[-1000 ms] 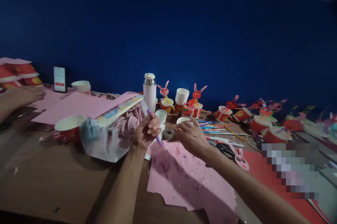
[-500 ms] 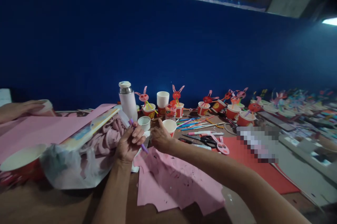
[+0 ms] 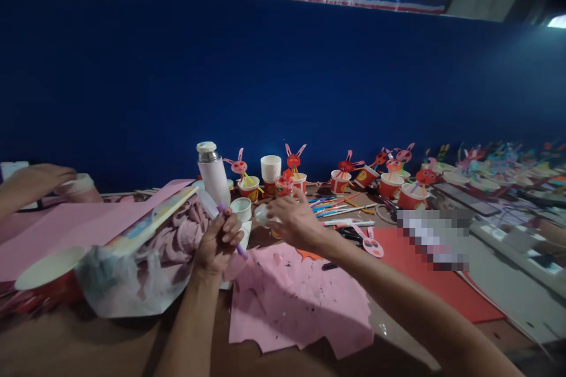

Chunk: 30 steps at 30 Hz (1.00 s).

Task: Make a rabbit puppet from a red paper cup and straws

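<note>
My left hand (image 3: 220, 241) is closed round a purple stick (image 3: 241, 251), its ends showing above and below the fingers. My right hand (image 3: 295, 217) has its fingers curled on a paper cup (image 3: 262, 215), which looks tilted and partly hidden by the hand. Under both forearms lies a cut pink sheet (image 3: 300, 306) with small dark scraps on it. A small pale cup (image 3: 241, 209) stands between the hands. Just behind my right hand is a red-filled clear container (image 3: 284, 183).
At the left are a wide paper bowl (image 3: 50, 268), a plastic bag (image 3: 128, 288) with mauve cloth and a white flask (image 3: 213, 176). Rabbit-topped cups (image 3: 340, 179) line the blue wall. Scissors (image 3: 351, 236), coloured sticks (image 3: 329, 207) and red sheets (image 3: 424, 271) lie right. Another person's hand (image 3: 48, 175) touches a cup.
My right hand has moved right and closed on the paper cup, which now leans left. The left hand keeps the purple stick. The other person's hand has risen slightly.
</note>
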### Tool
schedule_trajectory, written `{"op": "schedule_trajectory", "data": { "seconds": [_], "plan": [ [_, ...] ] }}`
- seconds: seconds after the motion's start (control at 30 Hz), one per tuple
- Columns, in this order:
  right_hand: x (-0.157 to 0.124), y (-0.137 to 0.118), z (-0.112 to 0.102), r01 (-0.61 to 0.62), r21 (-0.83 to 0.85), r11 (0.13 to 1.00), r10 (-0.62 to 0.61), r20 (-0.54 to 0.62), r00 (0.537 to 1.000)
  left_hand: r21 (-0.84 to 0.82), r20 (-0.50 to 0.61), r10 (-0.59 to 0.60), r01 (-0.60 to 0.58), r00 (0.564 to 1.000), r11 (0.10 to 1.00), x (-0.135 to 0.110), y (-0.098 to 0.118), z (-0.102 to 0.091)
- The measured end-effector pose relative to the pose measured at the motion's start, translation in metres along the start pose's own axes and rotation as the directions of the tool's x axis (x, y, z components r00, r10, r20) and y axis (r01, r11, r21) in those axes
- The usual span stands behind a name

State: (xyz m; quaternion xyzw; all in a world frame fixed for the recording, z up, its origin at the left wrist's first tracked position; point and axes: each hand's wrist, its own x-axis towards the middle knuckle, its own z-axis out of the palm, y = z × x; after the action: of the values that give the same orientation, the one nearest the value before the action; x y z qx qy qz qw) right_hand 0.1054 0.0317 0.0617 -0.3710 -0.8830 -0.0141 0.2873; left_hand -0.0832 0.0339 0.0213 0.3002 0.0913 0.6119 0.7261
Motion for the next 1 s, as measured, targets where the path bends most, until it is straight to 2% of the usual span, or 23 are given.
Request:
{"op": "schedule_trajectory", "data": {
  "seconds": [0.03, 0.07, 0.1, 0.13, 0.2, 0.23, 0.27, 0.3, 0.4, 0.53, 0.73, 0.9, 1.0],
  "plan": [
    [-0.011, 0.006, -0.008, -0.106, 0.199, 0.974, 0.115, -0.035, 0.993, 0.031, -0.007, -0.027, 0.028, 1.0, 0.999, 0.001, -0.003, 0.001],
    [-0.024, 0.012, -0.015, -0.192, 0.427, 0.884, 0.213, -0.002, 0.977, 0.065, -0.013, -0.063, 0.063, 0.998, 0.996, 0.002, -0.008, 0.003],
    [-0.037, 0.019, -0.019, -0.289, 0.631, 0.72, 0.298, 0.095, 0.95, 0.099, -0.018, -0.098, 0.099, 0.995, 0.99, 0.003, -0.014, 0.006],
    [-0.051, 0.026, -0.021, -0.356, 0.782, 0.512, 0.38, 0.165, 0.91, 0.132, -0.019, -0.129, 0.13, 0.992, 0.983, 0.004, -0.021, 0.008],
    [-0.074, 0.038, -0.02, -0.399, 0.906, 0.144, 0.474, 0.291, 0.831, 0.193, -0.032, -0.212, 0.214, 0.977, 0.958, 0.005, -0.036, 0.014],
    [-0.084, 0.043, -0.018, -0.405, 0.914, 0.015, 0.497, 0.345, 0.796, 0.221, -0.043, -0.257, 0.26, 0.965, 0.94, 0.005, -0.045, 0.017],
    [-0.092, 0.047, -0.016, -0.399, 0.914, -0.073, 0.496, 0.38, 0.781, 0.244, -0.063, -0.298, 0.304, 0.953, 0.921, 0.005, -0.053, 0.02],
    [-0.098, 0.051, -0.015, -0.36, 0.925, -0.123, 0.489, 0.372, 0.789, 0.263, -0.095, -0.32, 0.334, 0.943, 0.905, 0.005, -0.061, 0.022],
    [-0.11, 0.062, -0.014, -0.295, 0.932, -0.21, 0.442, 0.36, 0.822, 0.309, -0.154, -0.355, 0.387, 0.922, 0.869, 0.007, -0.083, 0.03],
    [-0.119, 0.083, -0.013, -0.259, 0.931, -0.257, 0.433, 0.351, 0.83, 0.345, -0.203, -0.392, 0.44, 0.897, 0.829, 0.016, -0.107, 0.043],
    [-0.131, 0.107, -0.006, -0.224, 0.935, -0.275, 0.482, 0.335, 0.809, 0.378, -0.268, -0.382, 0.461, 0.885, 0.803, 0.032, -0.143, 0.058],
    [-0.137, 0.11, -0.003, -0.239, 0.936, -0.257, 0.459, 0.336, 0.822, 0.308, -0.332, -0.386, 0.486, 0.86, 0.818, 0.031, -0.167, 0.06],
    [-0.138, 0.107, -0.002, -0.28, 0.937, -0.21, 0.446, 0.347, 0.825, 0.237, -0.302, -0.427, 0.501, 0.852, 0.833, 0.025, -0.17, 0.058]
  ]
}}
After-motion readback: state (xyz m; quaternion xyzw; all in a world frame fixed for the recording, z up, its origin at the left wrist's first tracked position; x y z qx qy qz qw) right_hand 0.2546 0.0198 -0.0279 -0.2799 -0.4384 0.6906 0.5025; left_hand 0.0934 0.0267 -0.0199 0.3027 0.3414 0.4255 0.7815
